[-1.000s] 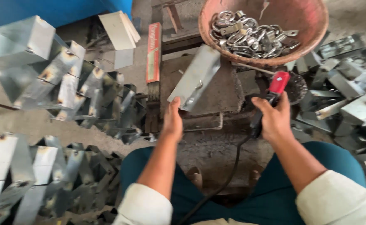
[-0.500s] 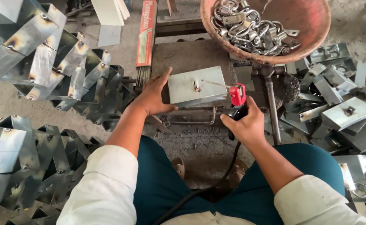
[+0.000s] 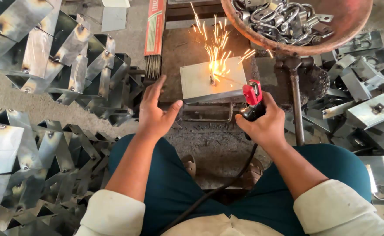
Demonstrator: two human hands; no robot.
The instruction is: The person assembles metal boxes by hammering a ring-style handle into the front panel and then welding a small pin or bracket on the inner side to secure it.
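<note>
Bright even daylight, sharp focus, glaring sparks (image 3: pixel 216 48), soft shadows.

sparks now fly off the metal plate (image 3: pixel 211 81); the left hand (image 3: pixel 154 116) has lifted away from it.

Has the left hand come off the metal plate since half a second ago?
Yes. The left hand has pulled back off the metal plate toward the person; only the thumb tip is near the plate's left corner. The right hand holds the red-tipped electrode holder.

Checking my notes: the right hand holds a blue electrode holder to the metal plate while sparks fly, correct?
Not quite. The head view shows the electrode holder in the right hand is red, not blue. It is at the metal plate, with sparks flying.
</note>
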